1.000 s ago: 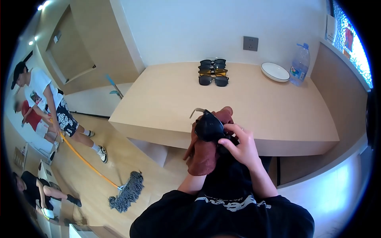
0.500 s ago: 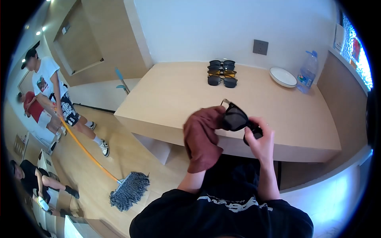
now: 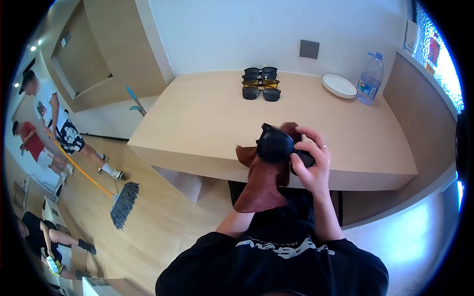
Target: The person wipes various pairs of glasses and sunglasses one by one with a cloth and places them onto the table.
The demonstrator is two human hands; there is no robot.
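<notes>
A pair of dark sunglasses [image 3: 274, 145] is held above the front edge of the desk [image 3: 207, 118]. My right hand [image 3: 313, 160] grips its right side, thumb and fingers closed around the frame. A reddish-brown cloth [image 3: 261, 186] drapes over my left hand, hiding its fingers, and lies against and behind the left lens. Only the left wrist shows below the cloth. Beyond them on the desk, several pairs of glasses [image 3: 261, 93] lie in a column, one of them with yellow lenses.
A white plate [image 3: 339, 86] and a plastic bottle [image 3: 370, 79] stand at the desk's back right. On the left, a person [image 3: 54, 111] holds a mop [image 3: 124, 205]; another person in red [image 3: 33, 143] stands behind, and one in black [image 3: 37, 236] sits.
The sunglasses, apart from most of the cloth half a second ago, now have cloth behind and around the left lens. The mop has moved left and away. The camera view has shifted slightly.
</notes>
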